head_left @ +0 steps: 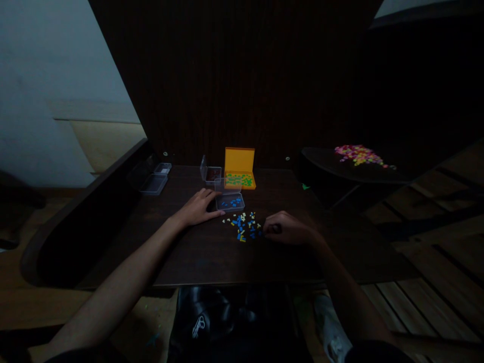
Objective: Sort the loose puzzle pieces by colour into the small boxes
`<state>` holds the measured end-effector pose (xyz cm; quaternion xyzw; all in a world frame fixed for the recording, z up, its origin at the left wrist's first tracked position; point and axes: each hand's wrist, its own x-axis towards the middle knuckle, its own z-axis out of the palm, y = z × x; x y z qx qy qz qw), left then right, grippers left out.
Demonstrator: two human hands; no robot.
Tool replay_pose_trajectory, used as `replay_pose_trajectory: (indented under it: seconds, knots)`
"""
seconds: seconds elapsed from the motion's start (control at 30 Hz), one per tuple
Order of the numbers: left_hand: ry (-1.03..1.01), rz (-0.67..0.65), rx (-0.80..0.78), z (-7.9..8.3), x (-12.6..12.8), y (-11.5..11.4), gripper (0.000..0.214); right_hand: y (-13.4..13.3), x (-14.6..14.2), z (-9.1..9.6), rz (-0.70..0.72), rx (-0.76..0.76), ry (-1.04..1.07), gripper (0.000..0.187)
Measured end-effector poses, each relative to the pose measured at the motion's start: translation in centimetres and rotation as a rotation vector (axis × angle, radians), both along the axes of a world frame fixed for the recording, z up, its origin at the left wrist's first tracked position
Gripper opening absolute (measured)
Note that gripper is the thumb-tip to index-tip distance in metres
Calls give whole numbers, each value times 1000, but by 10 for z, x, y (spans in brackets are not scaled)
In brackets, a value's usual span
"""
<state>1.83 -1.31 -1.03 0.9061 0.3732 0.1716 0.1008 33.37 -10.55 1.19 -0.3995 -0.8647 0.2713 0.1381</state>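
My left hand [201, 206] rests with fingers apart at the left side of a clear plastic box [242, 205] with its lid raised. Several small blue pieces [232, 202] lie in that box. In front of it, a loose pile of tiny blue, yellow and cream pieces [242, 226] is spread on the dark wooden desk [196, 257]. At the pile's right edge is my right hand [285, 228], its fingers curled and pressed together. Whatever is between those fingertips is too small or hidden to make out.
Behind the clear box stands an open yellow case [239, 160] with green pieces. Left of it is another clear box [214, 174] with dark reddish contents. A further clear box [154, 184] lies far left. Pink and yellow pieces [359, 155] are heaped on a raised shelf [321, 160] at right.
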Motion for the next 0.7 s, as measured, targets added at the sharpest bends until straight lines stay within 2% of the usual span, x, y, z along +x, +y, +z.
replay_pose_trajectory:
  seconds: [0.13, 0.37, 0.7]
  knots:
    - [-3, -7, 4, -1, 0, 1, 64, 0, -1, 0, 68, -3, 20, 15]
    - [-16, -5, -3, -2, 0, 1, 66, 2, -2, -8, -46, -16, 31, 22]
    - [-23, -2, -2, -2, -1, 0, 64, 4, -5, -12, -48, 8, 15, 22]
